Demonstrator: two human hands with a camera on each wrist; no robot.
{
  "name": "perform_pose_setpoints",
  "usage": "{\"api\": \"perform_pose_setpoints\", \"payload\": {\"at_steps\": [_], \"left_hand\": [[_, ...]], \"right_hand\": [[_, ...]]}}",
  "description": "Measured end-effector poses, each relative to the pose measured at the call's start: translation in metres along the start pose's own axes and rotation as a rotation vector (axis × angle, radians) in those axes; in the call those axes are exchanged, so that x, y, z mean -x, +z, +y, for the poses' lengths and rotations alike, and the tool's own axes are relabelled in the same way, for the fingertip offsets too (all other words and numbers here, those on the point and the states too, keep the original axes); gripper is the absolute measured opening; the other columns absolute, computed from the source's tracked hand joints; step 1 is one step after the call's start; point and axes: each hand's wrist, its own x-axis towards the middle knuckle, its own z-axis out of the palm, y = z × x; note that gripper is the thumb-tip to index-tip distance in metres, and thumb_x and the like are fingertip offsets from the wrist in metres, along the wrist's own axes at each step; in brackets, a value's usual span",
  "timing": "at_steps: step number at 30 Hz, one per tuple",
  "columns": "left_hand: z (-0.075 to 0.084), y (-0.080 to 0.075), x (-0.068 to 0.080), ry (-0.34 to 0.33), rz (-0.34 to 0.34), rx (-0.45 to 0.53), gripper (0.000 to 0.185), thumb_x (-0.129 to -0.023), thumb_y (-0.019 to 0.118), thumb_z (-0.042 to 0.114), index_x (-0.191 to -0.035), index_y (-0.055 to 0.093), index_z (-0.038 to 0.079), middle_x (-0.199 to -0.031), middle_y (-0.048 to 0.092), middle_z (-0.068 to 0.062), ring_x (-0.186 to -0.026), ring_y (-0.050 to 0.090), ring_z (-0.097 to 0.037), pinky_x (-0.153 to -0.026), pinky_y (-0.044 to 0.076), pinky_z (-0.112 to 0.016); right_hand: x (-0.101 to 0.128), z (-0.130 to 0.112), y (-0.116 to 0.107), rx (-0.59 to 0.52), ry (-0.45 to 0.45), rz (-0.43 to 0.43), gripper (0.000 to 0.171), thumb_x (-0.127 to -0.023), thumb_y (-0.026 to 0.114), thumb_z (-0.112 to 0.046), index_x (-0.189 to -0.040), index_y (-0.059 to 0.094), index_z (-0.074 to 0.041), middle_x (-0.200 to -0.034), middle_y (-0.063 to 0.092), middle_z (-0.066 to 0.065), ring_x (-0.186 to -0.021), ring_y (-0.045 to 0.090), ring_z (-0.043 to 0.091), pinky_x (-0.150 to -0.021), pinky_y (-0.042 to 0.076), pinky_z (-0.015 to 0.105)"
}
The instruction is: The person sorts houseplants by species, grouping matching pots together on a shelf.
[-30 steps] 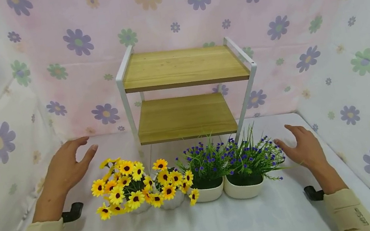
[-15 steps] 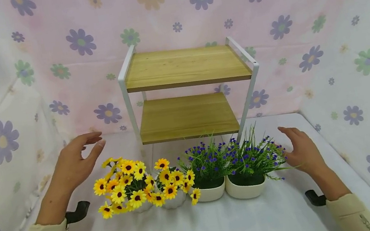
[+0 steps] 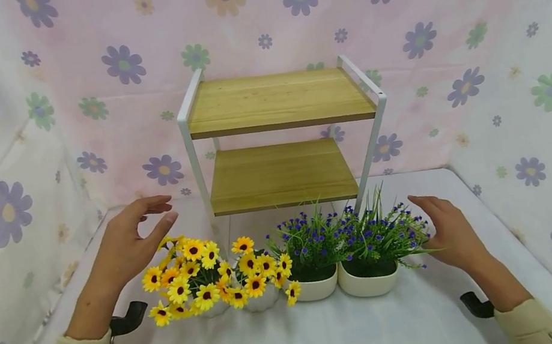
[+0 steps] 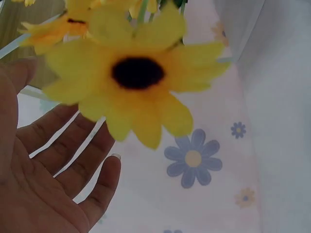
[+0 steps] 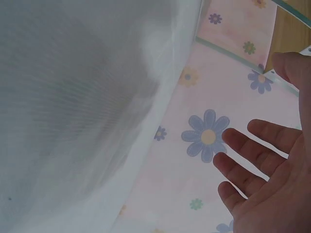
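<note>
Two white pots of yellow artificial daisies and two cream pots of purple flowers with grass stand in a row. My left hand (image 3: 126, 245) hovers just behind and left of the leftmost yellow daisies (image 3: 177, 289), holding nothing, fingers gently bent. A yellow daisy (image 4: 138, 73) blooms large before that hand in the left wrist view. The second daisy pot (image 3: 262, 301) is beside the first, followed by the left purple plant (image 3: 310, 245). At the right end, the purple plant (image 3: 374, 234) reaches with its outer leaves to my right hand (image 3: 453, 230), which is unfolded and grips nothing.
Behind the pots stands a two-tier rack with white metal frame, an upper wooden board (image 3: 275, 99) and a lower wooden board (image 3: 279, 174). Flower-printed cloth (image 3: 242, 37) walls in the back and sides. A white cloth (image 3: 305, 343) covers the table.
My left hand has moved right, toward the yellow daisies. The right hand has shifted slightly toward the right purple plant. Pots and rack keep their places.
</note>
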Motion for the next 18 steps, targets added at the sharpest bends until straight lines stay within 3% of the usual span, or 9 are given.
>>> {"api": "perform_pose_setpoints", "payload": {"at_steps": [10, 18], "left_hand": [[0.010, 0.014, -0.006, 0.010, -0.012, 0.030, 0.039, -0.104, 0.071, 0.026, -0.140, 0.066, 0.011, -0.124, 0.075, -0.011, -0.118, 0.068, -0.034, -0.097, 0.054, -0.060], [0.019, 0.025, -0.010, -0.009, -0.051, 0.064, 0.042, -0.104, 0.071, 0.030, -0.142, 0.065, 0.012, -0.127, 0.074, -0.009, -0.119, 0.068, -0.031, -0.099, 0.055, -0.061]], "right_hand": [[0.004, -0.007, 0.001, -0.039, -0.022, -0.042, 0.089, -0.069, 0.082, 0.015, -0.151, 0.050, 0.002, -0.147, 0.054, 0.027, -0.137, 0.046, 0.052, -0.107, 0.041, 0.075], [0.003, -0.013, 0.002, -0.232, -0.029, -0.177, 0.067, -0.091, 0.081, -0.004, -0.152, 0.050, -0.001, -0.153, 0.049, 0.025, -0.145, 0.040, 0.049, -0.114, 0.036, 0.075]]}}
